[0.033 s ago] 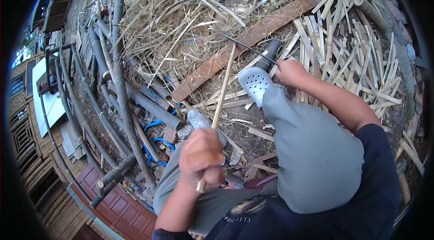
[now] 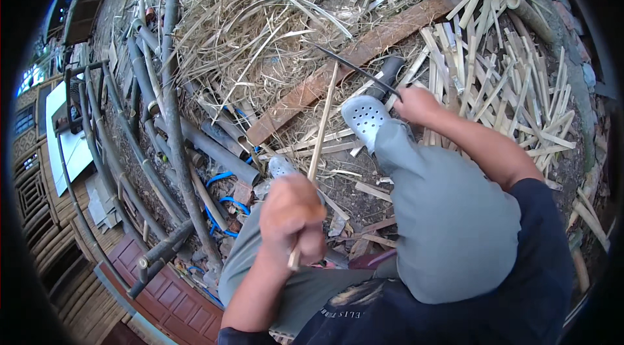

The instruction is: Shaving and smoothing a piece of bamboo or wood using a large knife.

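Observation:
My left hand, slightly blurred, is a fist round a thin bamboo strip. The strip slants up and away, and its short near end pokes out below the fist. My right hand grips a long, narrow, dark-bladed knife, its handle mostly hidden in the fingers. Its blade points up to the left, over a brown wooden plank. At the blade's underside lies the strip's far end; whether they touch, I cannot tell. My right foot, in a white clog, rests just below the knife.
Curly bamboo shavings heap up beyond the plank. Many split bamboo strips lie at the right. Dark bamboo poles and a blue hose are at the left, near a wooden pole frame and a reddish-brown panel.
My left hand and the bamboo strip have shifted slightly away from me and to the right. My right hand with the knife has barely moved.

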Motion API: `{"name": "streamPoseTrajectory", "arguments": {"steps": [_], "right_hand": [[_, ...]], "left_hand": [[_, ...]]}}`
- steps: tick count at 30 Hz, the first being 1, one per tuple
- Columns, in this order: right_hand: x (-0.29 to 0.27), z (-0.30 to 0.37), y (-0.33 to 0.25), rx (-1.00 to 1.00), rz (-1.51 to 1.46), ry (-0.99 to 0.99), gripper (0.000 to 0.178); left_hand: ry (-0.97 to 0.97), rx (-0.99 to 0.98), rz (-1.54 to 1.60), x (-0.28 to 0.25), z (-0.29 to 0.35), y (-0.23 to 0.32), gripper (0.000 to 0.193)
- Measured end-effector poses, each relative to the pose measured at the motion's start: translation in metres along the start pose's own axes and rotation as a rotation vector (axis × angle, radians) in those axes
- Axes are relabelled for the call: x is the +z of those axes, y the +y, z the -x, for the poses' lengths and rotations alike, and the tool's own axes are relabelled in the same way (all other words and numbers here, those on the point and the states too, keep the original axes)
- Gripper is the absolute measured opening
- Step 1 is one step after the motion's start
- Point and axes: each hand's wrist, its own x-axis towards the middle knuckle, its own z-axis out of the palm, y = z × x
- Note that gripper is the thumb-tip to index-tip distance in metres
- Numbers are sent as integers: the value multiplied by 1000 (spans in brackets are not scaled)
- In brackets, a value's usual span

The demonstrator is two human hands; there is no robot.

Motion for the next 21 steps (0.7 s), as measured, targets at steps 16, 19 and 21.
{"name": "streamPoseTrajectory", "arguments": {"steps": [16,19,21], "right_hand": [[-26,154,21,38,-947,148,45],[-74,181,20,-44,-1712,-81,59],[-103,196,18,-244,-2029,-190,66]], "left_hand": [[-178,10,-416,28,-56,89,40],[-232,212,-435,34,-71,102,42],[-235,347,-442,34,-77,109,43]]}}
